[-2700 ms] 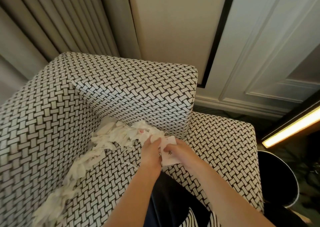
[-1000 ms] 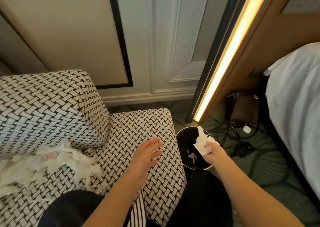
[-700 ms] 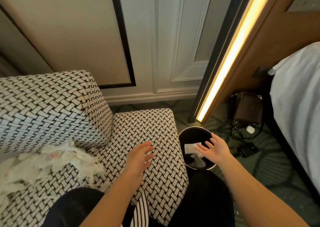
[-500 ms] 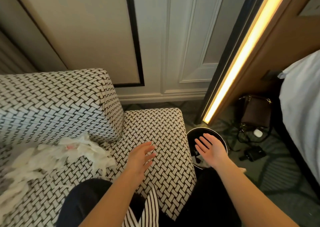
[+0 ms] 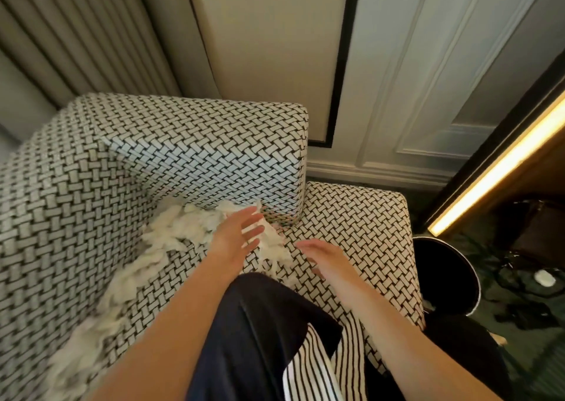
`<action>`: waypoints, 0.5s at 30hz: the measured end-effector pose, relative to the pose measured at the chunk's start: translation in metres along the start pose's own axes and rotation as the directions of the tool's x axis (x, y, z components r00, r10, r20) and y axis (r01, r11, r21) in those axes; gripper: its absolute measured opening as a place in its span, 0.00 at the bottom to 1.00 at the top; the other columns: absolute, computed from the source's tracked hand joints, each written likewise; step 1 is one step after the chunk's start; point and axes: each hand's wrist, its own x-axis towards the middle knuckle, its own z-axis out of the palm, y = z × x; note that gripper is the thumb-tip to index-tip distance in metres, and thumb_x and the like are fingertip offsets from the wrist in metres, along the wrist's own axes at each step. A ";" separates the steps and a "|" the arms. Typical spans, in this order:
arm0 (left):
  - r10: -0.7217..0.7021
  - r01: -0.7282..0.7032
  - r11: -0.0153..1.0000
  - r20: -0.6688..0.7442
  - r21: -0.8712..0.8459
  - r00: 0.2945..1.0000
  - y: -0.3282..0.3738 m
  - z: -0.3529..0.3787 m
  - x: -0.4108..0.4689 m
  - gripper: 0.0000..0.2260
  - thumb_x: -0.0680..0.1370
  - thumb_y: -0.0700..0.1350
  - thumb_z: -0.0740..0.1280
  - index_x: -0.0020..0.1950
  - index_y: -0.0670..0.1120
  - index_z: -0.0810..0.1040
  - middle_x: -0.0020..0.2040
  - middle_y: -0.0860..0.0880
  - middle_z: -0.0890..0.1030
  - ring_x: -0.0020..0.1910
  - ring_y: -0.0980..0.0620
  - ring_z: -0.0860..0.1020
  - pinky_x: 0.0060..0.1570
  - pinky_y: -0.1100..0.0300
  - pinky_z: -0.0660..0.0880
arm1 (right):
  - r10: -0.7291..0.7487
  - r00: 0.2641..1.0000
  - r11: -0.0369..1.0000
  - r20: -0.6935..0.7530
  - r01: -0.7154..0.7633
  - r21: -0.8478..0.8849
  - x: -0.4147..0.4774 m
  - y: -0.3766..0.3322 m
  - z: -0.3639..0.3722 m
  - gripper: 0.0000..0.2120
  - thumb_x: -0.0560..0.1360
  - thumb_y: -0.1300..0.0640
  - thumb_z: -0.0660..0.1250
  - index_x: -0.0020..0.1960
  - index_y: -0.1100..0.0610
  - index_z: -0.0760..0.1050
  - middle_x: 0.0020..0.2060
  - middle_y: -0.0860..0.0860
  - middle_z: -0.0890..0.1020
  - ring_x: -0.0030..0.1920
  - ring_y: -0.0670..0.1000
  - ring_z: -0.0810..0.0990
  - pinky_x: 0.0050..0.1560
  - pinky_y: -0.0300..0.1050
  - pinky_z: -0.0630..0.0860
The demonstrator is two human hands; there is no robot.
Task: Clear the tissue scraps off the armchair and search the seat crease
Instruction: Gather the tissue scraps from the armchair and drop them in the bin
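White tissue scraps [image 5: 180, 232] lie heaped along the seat crease of the black-and-white woven armchair [image 5: 76, 186] and trail down the left side of the seat. My left hand [image 5: 237, 235] hovers with straight fingers over the right end of the heap. My right hand [image 5: 324, 257] is over the seat just right of the scraps, fingers relaxed and empty. The crease itself is hidden under the tissue.
A black round bin [image 5: 443, 278] stands on the floor to the right of the seat. Beyond it a lit strip [image 5: 495, 168] runs up a wooden panel, with a dark bag [image 5: 535, 229] and cables on the floor. Curtains and a panelled wall stand behind the chair.
My right hand dropped its tissue scraps into the bin and came back over the seat. My left hand moved from the bare seat to the tissue heap. The view swung left.
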 end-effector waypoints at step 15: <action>-0.147 0.145 0.989 -0.153 -0.028 0.977 -0.021 -0.072 0.004 0.11 0.79 0.45 0.62 0.60 0.46 0.76 0.57 0.48 0.80 0.53 0.49 0.77 0.53 0.54 0.72 | 0.115 0.951 0.821 0.286 0.071 -0.566 0.039 -0.014 0.066 0.22 0.82 0.48 0.49 0.65 0.60 0.71 0.66 0.57 0.72 0.65 0.55 0.71 0.67 0.53 0.64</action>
